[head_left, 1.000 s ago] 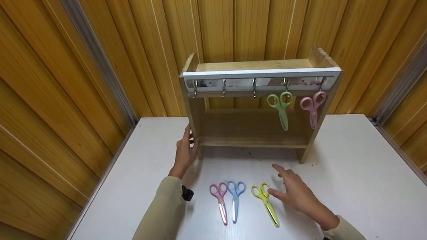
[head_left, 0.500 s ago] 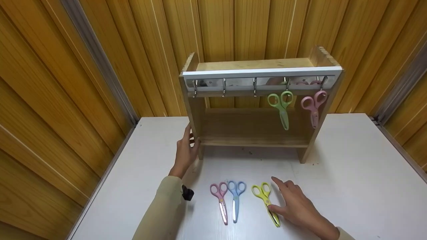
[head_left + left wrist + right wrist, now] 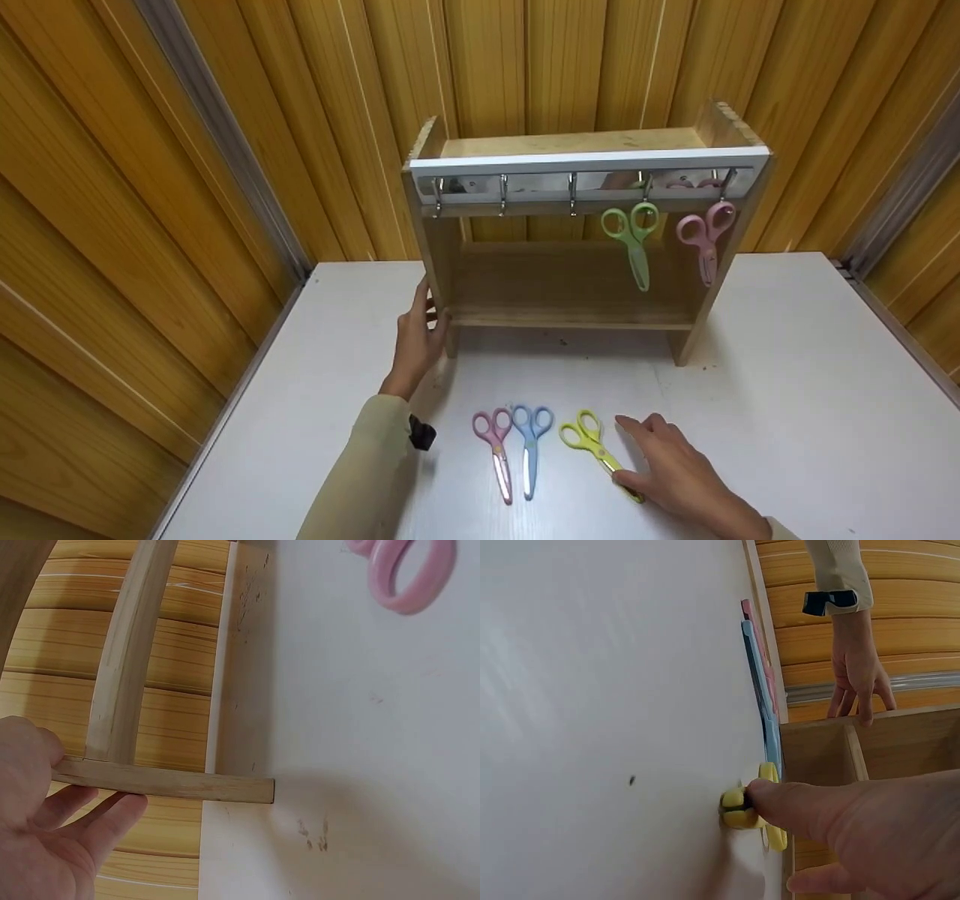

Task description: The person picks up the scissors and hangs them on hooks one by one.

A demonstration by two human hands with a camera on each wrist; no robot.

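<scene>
My left hand point(image 3: 417, 341) holds the left side panel of a wooden rack point(image 3: 570, 319); in the left wrist view the thumb lies at one face of the panel and the fingers at the other. Yellow scissors point(image 3: 596, 448) lie on the table, handles away from me. The thumb of my right hand point(image 3: 679, 469) touches their blade end, while the index finger extends apart from them. The other right fingers are partly hidden. Left of these lie blue scissors point(image 3: 531, 442) and pink scissors point(image 3: 496, 450), side by side.
Along the rack's top front runs a strip of several metal hooks point(image 3: 572, 195). Green scissors point(image 3: 636, 244) and another pink pair of scissors point(image 3: 705, 240) hang from the two rightmost hooks. A wood-patterned wall point(image 3: 562, 67) stands behind the white table point(image 3: 810, 390).
My right hand has come down and nearer to me, its thumb sliding to the blade end of the yellow scissors. These have turned, handles leftward and tip rightward. The left hand has stayed put.
</scene>
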